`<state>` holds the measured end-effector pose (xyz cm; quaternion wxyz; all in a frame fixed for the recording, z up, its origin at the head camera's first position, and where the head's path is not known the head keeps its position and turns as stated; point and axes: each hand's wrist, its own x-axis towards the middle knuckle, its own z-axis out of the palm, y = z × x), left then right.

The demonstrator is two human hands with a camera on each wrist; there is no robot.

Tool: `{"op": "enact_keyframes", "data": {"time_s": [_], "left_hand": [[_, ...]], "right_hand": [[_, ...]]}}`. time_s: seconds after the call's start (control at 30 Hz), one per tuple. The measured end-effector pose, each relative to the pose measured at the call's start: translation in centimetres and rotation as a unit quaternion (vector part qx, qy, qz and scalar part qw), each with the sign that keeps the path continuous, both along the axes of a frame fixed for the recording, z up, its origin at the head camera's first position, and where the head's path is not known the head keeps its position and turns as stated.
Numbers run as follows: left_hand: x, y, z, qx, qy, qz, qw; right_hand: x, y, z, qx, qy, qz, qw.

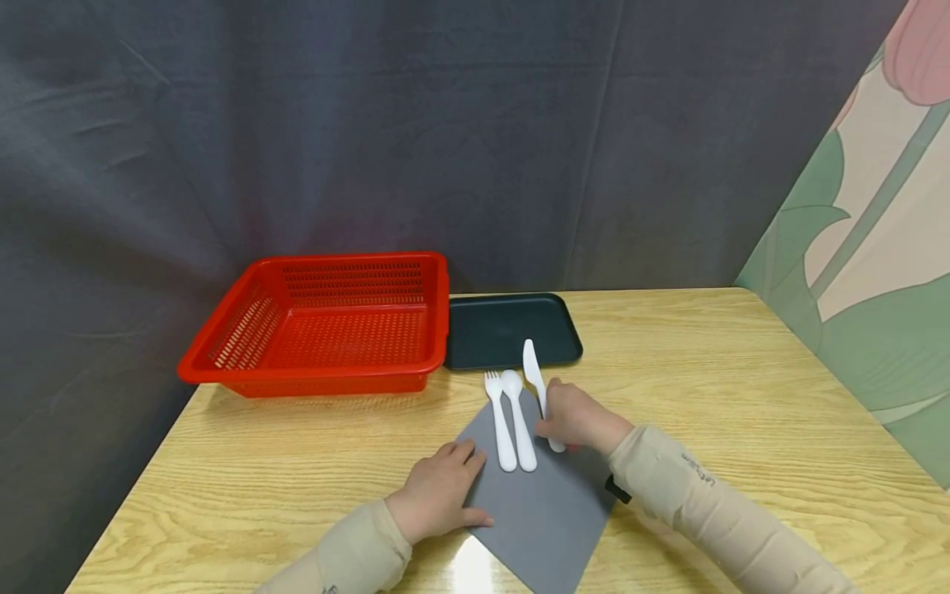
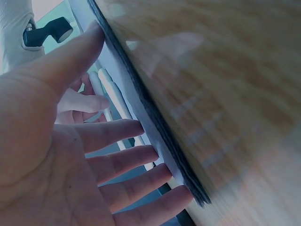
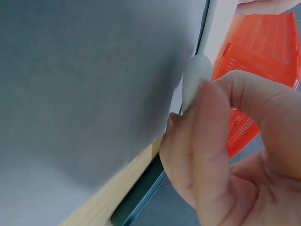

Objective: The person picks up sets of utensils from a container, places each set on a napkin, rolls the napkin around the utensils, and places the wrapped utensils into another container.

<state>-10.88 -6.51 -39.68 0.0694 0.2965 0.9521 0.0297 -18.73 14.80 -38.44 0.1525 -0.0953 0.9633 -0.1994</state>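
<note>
A grey square napkin (image 1: pixel 545 528) lies turned at an angle on the table; its edge shows several layers in the left wrist view. On it, side by side, are a white fork (image 1: pixel 502 429) and a white spoon (image 1: pixel 523 433), heads pointing away from me. My right hand (image 1: pixel 577 415) pinches the handle of a white knife (image 1: pixel 532 365) to the right of the spoon, the blade pointing toward the tray. In the right wrist view, thumb and fingers close on the handle end (image 3: pixel 196 75). With fingers spread, my left hand (image 1: pixel 436 493) rests along the napkin's left edge.
A red perforated basket (image 1: pixel 334 381) stands at the back left. Beside it lies a dark green tray (image 1: pixel 490 318), just beyond the cutlery heads. Wooden tabletop (image 1: pixel 705 355) extends to the right. A dark curtain (image 1: pixel 445 148) hangs behind the table.
</note>
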Motion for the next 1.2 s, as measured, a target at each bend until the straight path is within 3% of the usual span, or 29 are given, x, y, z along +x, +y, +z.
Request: {"op": "enact_keyframes", "data": {"time_s": [0.43,1.2], "left_hand": [[0.0,0.0,0.0,0.005,0.003,-0.002,1.0],[0.1,0.0,0.1,0.007,0.0,-0.004,1.0]], "right_hand": [[0.5,-0.4,-0.2,0.016,-0.023,-0.011,0.9996],[1.6,-0.7,-0.1,0.021,-0.023,0.014,0.9994]]}}
